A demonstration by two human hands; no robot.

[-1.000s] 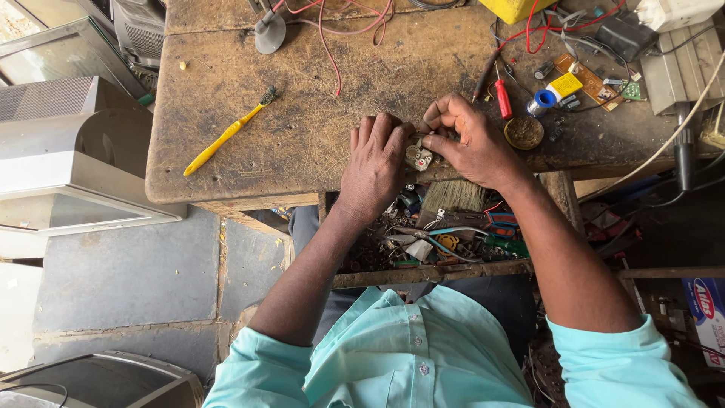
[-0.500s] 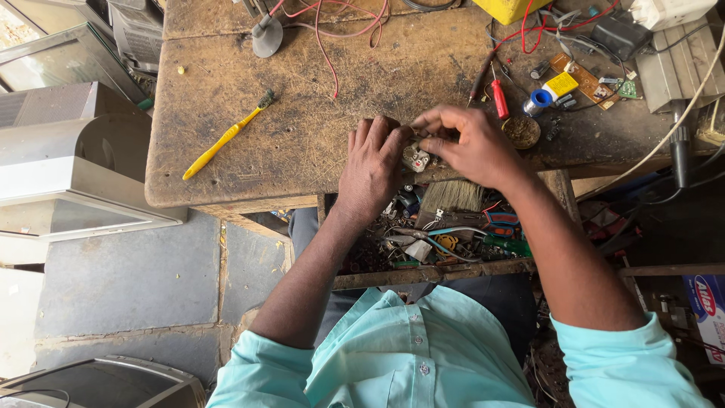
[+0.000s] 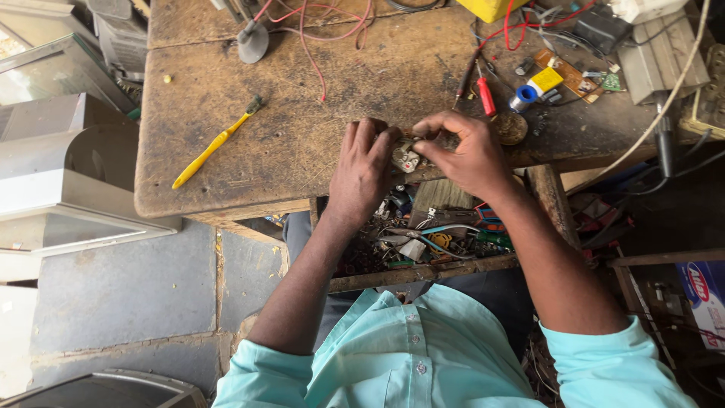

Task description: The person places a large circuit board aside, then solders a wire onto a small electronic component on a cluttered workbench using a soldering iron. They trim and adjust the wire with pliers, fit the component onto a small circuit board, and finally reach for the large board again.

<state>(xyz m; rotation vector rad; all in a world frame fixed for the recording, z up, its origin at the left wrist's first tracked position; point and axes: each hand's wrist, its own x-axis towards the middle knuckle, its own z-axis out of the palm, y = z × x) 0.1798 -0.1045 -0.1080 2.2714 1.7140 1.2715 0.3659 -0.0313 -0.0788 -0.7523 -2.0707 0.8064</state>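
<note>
1. A yellow toothbrush [image 3: 215,145] lay on the left part of the wooden bench [image 3: 317,143], well apart from the hands.
2. Left hand [image 3: 364,170] rested at the bench's front edge, fingers curled and pressed against the left side of a small pale part [image 3: 405,158].
3. The part sat between both hands, just above the bench edge. It looked like a small round electrical component with dark spots on its face; exact kind unclear, mostly hidden by fingers.
4. Right hand [image 3: 464,151] pinched the part's right side between thumb and fingertips.
5. Judgement: light, rigid, small enough to slip; any thin terminals probably bend easily. Best held by the body's rim, as here, not by protruding bits.
6. Right of the hands: a red-handled screwdriver [image 3: 485,94] and a blue tape roll [image 3: 523,97].
</note>
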